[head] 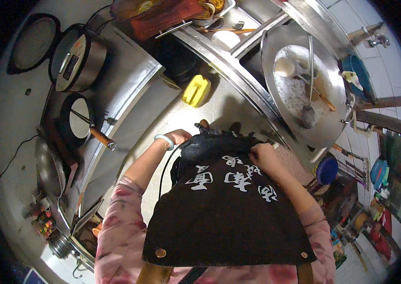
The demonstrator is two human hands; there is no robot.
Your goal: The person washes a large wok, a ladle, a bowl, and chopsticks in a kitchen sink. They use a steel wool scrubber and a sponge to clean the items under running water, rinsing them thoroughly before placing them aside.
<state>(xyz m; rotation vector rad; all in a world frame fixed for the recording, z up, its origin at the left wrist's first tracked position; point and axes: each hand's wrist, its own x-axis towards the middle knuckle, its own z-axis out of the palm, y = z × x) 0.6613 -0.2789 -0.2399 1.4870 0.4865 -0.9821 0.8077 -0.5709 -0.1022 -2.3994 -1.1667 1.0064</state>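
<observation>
A black apron (221,223) with white writing covers my chest, over pink patterned sleeves. At the left side of its bunched waist is my left hand (178,137), a pale bangle on the wrist; its fingertips are partly turned away beside the dark cloth. My right hand (262,156) has its fingers curled at the apron's right edge, gripping the black cloth there. Between the hands lies a black mesh-like bundle (200,147), with a dark cord hanging down at its left.
A large wok (301,131) with cloudy liquid, a ladle and a wooden-handled brush or strainer stands at right. A yellow plastic container (196,91) is on the tiled floor. At left, a steel counter (126,74) holds a rice cooker (81,64) and a pan (79,117).
</observation>
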